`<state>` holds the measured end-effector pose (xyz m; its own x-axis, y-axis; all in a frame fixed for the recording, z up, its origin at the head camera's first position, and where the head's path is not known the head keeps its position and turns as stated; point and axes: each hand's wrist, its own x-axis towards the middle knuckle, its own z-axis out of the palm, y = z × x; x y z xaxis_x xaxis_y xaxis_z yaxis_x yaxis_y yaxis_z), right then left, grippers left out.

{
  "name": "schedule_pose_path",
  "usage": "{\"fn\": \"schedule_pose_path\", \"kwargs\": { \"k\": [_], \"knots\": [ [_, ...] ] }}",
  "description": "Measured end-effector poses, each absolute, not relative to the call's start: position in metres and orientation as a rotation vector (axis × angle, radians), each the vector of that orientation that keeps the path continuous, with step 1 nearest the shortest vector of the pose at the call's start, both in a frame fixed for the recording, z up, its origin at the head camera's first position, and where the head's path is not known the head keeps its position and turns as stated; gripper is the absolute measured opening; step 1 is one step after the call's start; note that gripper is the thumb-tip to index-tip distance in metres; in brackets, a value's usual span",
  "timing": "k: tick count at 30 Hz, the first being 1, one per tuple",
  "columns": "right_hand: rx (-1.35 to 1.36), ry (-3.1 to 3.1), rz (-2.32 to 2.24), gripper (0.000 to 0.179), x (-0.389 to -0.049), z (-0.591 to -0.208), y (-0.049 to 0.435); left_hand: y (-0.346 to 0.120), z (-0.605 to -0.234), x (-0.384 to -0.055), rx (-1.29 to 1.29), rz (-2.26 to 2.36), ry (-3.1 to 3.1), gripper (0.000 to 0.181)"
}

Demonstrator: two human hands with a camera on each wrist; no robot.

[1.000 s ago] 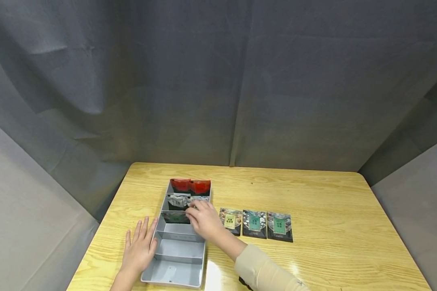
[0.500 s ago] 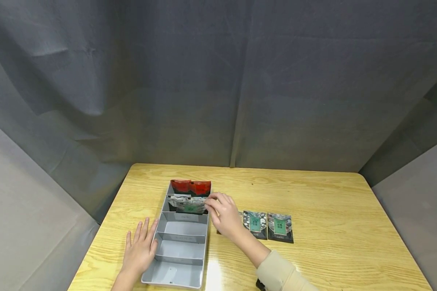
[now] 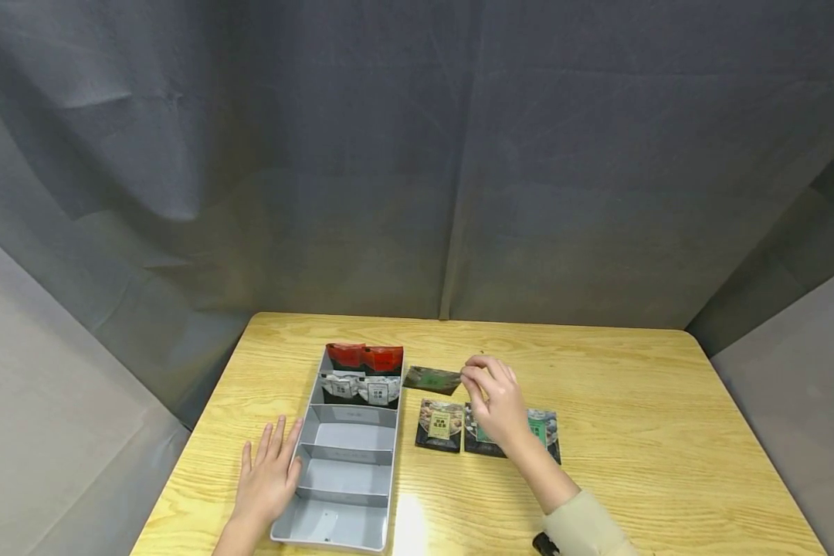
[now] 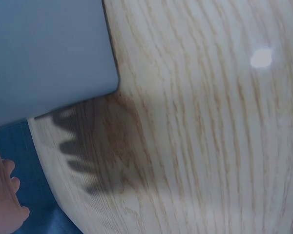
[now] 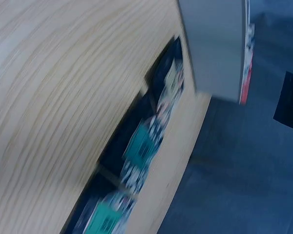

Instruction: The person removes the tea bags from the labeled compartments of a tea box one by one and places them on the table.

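Right hand (image 3: 498, 401) pinches a dark sachet (image 3: 431, 379) by one edge, leaving its face uncovered, just right of the grey tray (image 3: 344, 477), while the left hand (image 3: 266, 477), fingers spread, seemingly touches the tray's left wall to steady it.

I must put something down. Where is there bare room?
Bare: the table between the packet row and its right edge, and the three nearest compartments of the tray. Crowded: between tray and right hand, which holds a packet; the tray's far end, holding red packets and white packets.
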<state>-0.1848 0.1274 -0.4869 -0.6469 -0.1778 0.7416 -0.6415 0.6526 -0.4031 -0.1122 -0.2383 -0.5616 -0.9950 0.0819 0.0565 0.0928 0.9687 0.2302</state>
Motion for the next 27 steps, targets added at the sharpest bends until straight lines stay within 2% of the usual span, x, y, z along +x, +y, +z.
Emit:
{"fn": "schedule_pose_path", "kwargs": {
  "k": [12,27],
  "knots": [
    [0.491,-2.202,0.763,0.005,-0.182,-0.501,0.208,-0.239,-0.565,-0.113,-0.140,-0.366,-3.042,0.053],
    [0.334,-2.364,0.805,0.006,-0.158,-0.524,0.284,-0.237,-0.561,-0.112,-0.137,-0.377,-3.054,0.053]
  ]
}}
